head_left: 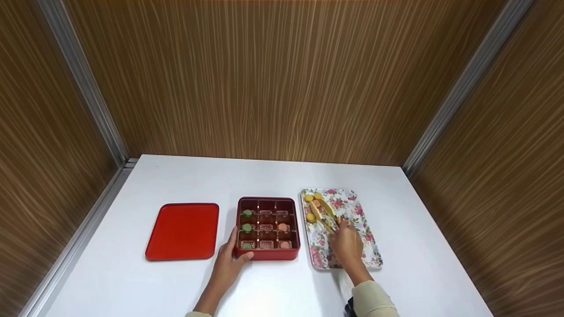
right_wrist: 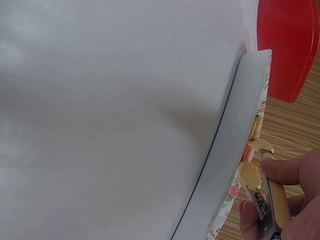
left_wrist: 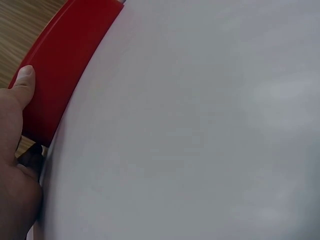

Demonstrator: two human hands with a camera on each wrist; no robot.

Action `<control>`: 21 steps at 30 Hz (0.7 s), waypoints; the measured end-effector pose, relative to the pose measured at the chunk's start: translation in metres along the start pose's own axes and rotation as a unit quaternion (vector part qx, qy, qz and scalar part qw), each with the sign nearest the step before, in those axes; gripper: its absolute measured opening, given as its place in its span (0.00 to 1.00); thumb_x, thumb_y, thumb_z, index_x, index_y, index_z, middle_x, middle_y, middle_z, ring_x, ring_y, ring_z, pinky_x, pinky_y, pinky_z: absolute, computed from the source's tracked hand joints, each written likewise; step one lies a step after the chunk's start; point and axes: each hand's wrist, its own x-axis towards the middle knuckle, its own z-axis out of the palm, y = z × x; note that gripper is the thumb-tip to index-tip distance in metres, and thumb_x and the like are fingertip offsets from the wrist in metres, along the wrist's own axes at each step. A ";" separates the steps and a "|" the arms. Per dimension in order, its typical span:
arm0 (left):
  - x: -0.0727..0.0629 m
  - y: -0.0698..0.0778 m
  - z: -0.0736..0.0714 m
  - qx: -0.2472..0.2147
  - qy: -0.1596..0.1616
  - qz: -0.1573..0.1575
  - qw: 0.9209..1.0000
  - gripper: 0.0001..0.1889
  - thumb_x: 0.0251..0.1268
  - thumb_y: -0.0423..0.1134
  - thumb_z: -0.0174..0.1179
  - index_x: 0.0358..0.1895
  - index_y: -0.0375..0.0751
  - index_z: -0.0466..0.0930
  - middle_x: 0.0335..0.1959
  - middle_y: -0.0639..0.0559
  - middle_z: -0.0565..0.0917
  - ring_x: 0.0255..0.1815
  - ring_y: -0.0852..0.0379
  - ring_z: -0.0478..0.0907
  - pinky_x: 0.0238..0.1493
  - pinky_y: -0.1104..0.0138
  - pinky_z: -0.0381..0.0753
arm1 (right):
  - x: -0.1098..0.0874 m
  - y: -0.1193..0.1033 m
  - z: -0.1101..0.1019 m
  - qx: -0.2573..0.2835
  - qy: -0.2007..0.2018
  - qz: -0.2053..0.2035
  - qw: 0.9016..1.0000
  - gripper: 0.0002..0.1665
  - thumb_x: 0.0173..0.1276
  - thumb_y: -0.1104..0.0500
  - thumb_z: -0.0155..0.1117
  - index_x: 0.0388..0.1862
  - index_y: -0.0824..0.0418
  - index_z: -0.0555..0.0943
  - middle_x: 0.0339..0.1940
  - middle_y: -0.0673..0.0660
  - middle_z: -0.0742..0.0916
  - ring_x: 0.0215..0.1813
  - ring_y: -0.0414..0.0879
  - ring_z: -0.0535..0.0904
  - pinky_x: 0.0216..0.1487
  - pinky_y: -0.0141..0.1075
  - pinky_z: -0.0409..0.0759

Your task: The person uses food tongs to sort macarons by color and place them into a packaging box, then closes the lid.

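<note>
Two busy hands: left hand [head_left: 229,260] grips the square red box [head_left: 269,254] at its 7 o'clock corner, right hand [head_left: 346,242] grips gold-tipped tongs [head_left: 327,208] over the floral tray [head_left: 352,204] at the box's 3 o'clock. Tips straddle a pink macaron [head_left: 316,203] near the tray's 11; imo an off-centre squeeze could shoot it sideways. Yellow macarons [head_left: 310,218] look round, frilly-edged; streaky wood-grain wall [head_left: 255,88] at 12.

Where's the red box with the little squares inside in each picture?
Head: the red box is just below the middle, held by the left hand.
Left wrist: top left, its side wall under the thumb.
Right wrist: top right, beyond the flowery tray.
Shared landmark: white table.
</note>
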 end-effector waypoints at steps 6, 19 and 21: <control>0.000 -0.001 0.001 -0.005 0.001 0.000 1.000 0.52 0.59 0.58 0.69 0.82 0.61 0.46 0.78 0.35 0.60 0.79 0.32 0.54 0.75 0.37 0.56 | -0.001 0.000 0.001 0.000 -0.004 0.008 1.000 0.24 0.61 0.62 0.70 0.53 0.74 0.78 0.38 0.71 0.85 0.36 0.67 0.83 0.37 0.60 0.82; 0.001 -0.002 0.001 -0.010 -0.002 0.006 1.000 0.52 0.60 0.57 0.69 0.83 0.60 0.46 0.78 0.37 0.60 0.79 0.34 0.54 0.76 0.39 0.57 | -0.002 0.003 0.003 0.006 0.003 0.000 1.000 0.24 0.60 0.62 0.73 0.53 0.73 0.79 0.39 0.72 0.86 0.37 0.67 0.84 0.38 0.60 0.82; 0.001 -0.001 0.001 -0.010 -0.002 0.006 1.000 0.52 0.59 0.57 0.69 0.83 0.60 0.46 0.78 0.38 0.60 0.79 0.35 0.55 0.76 0.40 0.58 | -0.003 0.003 0.003 0.012 0.004 0.001 1.000 0.21 0.61 0.62 0.72 0.51 0.71 0.80 0.38 0.71 0.86 0.37 0.66 0.83 0.38 0.59 0.82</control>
